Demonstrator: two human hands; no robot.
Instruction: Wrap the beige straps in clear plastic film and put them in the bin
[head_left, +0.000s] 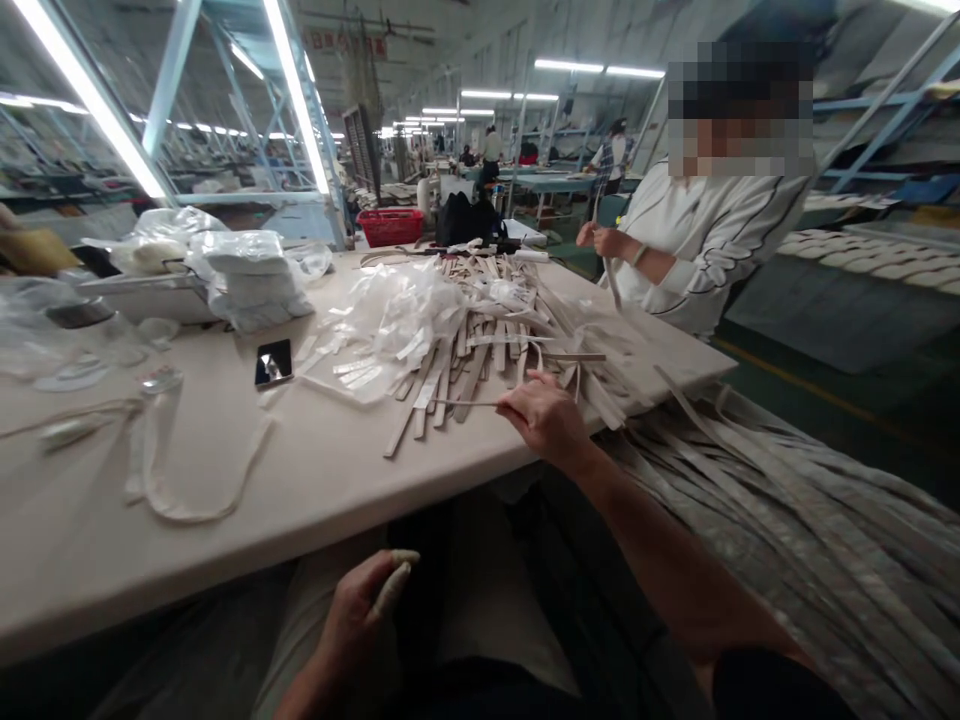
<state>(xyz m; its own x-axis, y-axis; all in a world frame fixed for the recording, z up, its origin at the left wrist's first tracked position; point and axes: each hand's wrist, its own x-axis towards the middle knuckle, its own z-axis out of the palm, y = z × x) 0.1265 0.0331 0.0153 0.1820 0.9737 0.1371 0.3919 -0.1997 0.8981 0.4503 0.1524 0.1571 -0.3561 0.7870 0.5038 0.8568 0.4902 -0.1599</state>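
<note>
My right hand [549,418] reaches over the front part of the table, its fingers closed on one end of a thin beige strip [471,403]. That strip is seen edge-on and points left, across a pile of similar flat strips [472,372]. Below the table edge, over my lap, is my left hand [358,605]. Pale covers wrap its thumb and forefinger, whose tips come together in a pinch with nothing visible between them. Crumpled clear plastic [401,305] lies against the left side of the pile.
Long strips [780,500] hang off the table's right side. Across the corner, a co-worker in a white top [675,240] handles a strip. On the table [315,480] lie a phone [273,362], a curved white band [191,515] and plastic-wrapped bundles [244,275]. A red basket [390,227] stands behind.
</note>
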